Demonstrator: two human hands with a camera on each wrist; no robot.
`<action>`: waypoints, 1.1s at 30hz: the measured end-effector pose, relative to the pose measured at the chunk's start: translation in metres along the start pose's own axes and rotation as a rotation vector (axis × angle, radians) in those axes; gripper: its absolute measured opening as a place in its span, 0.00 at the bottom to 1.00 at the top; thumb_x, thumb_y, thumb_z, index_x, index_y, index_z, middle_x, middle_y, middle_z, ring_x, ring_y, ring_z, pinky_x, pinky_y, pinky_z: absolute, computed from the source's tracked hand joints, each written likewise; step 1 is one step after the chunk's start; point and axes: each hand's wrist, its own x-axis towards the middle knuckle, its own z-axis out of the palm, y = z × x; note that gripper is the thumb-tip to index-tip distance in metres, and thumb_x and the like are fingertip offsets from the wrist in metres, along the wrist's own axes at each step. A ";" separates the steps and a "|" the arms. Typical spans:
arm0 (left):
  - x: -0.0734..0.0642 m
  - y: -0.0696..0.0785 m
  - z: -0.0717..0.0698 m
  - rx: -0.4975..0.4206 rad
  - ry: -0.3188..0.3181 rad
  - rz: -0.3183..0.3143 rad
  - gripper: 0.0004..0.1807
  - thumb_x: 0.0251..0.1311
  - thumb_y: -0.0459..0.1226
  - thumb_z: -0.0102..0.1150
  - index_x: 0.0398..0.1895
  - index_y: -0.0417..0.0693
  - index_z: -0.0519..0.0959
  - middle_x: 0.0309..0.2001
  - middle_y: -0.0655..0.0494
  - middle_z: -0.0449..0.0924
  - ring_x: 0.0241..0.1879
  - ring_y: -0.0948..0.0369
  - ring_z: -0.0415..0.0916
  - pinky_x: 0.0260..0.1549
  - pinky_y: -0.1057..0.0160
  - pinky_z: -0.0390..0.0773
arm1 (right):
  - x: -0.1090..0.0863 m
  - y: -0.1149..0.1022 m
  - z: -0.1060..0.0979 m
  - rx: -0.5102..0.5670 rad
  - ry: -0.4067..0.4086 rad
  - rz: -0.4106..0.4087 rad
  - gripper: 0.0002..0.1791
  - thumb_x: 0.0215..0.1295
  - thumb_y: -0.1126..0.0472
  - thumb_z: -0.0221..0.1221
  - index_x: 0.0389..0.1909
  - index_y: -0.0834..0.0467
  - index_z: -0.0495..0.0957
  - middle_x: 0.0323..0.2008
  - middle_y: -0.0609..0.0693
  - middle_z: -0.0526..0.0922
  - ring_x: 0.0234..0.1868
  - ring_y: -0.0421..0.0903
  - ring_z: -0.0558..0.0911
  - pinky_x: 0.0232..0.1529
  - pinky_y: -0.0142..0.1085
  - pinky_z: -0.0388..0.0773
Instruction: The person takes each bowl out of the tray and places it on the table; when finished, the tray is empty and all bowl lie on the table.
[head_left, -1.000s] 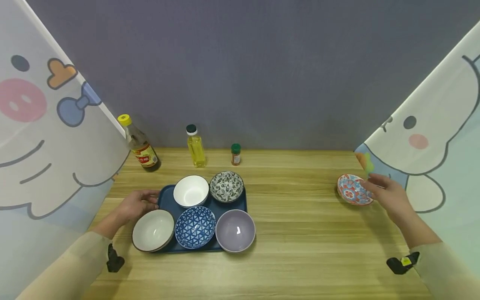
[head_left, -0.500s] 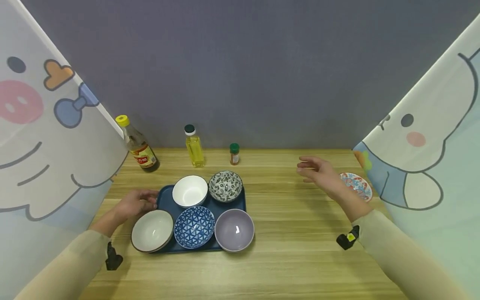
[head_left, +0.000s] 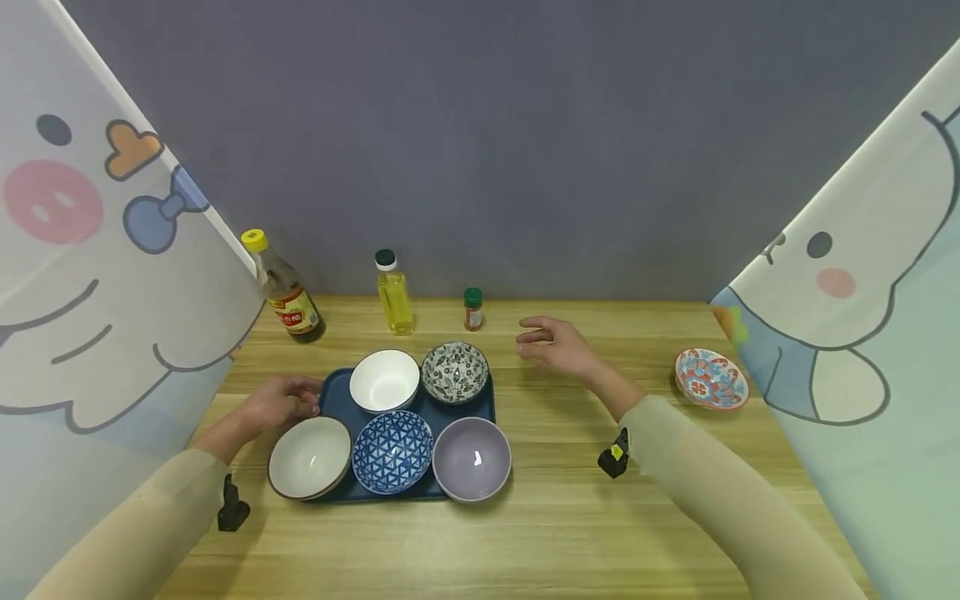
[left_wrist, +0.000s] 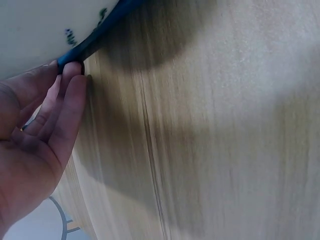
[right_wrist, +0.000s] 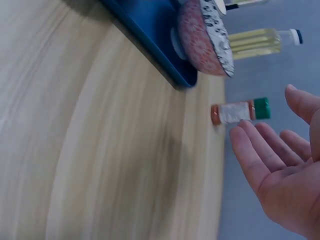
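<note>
A dark blue tray [head_left: 337, 406] bears several bowls: a white bowl [head_left: 385, 381], a black-and-white floral bowl [head_left: 454, 373], a cream bowl with a dark rim [head_left: 311, 459], a blue triangle-patterned bowl [head_left: 393, 452] and a purple bowl [head_left: 472, 460]. At the tray's left side, my left hand [head_left: 280, 403] pinches its edge, thumb above and fingers below in the left wrist view. My right hand [head_left: 558, 347] hovers right of the floral bowl, fingers extended and holding nothing. In the right wrist view, the green-capped spice jar [right_wrist: 240, 111] appears just beyond its fingertips.
Along the back stand a yellow-capped sauce bottle [head_left: 292, 304], an oil bottle [head_left: 394, 300] and the small jar. A red-and-blue patterned bowl [head_left: 711, 379] sits at the table's right. Cartoon curtains [head_left: 832, 325] flank both sides; a grey wall closes the back.
My right hand has left the red-and-blue bowl and moved left across the table toward the tray. That bowl stays at the right. My left hand remains at the tray's edge.
</note>
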 end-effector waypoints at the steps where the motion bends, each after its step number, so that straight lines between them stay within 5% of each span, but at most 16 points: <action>1: 0.000 0.000 0.000 -0.004 -0.002 -0.006 0.28 0.61 0.28 0.64 0.64 0.25 0.73 0.43 0.42 0.81 0.41 0.56 0.77 0.34 0.63 0.79 | 0.002 0.001 0.004 0.010 -0.016 0.005 0.34 0.72 0.58 0.63 0.76 0.58 0.64 0.66 0.65 0.76 0.61 0.59 0.82 0.58 0.60 0.78; 14: 0.000 0.004 0.002 -0.045 -0.010 -0.042 0.28 0.62 0.26 0.62 0.65 0.25 0.71 0.42 0.44 0.81 0.38 0.57 0.78 0.30 0.63 0.79 | 0.017 0.011 0.044 0.095 -0.107 0.039 0.38 0.70 0.65 0.63 0.77 0.64 0.59 0.66 0.71 0.72 0.59 0.65 0.82 0.53 0.58 0.81; 33: 0.000 0.003 0.001 -0.015 -0.002 -0.022 0.27 0.61 0.26 0.63 0.64 0.24 0.73 0.41 0.44 0.82 0.40 0.55 0.78 0.34 0.64 0.78 | 0.028 0.019 0.055 0.122 -0.107 0.079 0.37 0.67 0.65 0.65 0.75 0.62 0.64 0.66 0.69 0.75 0.56 0.61 0.84 0.45 0.52 0.86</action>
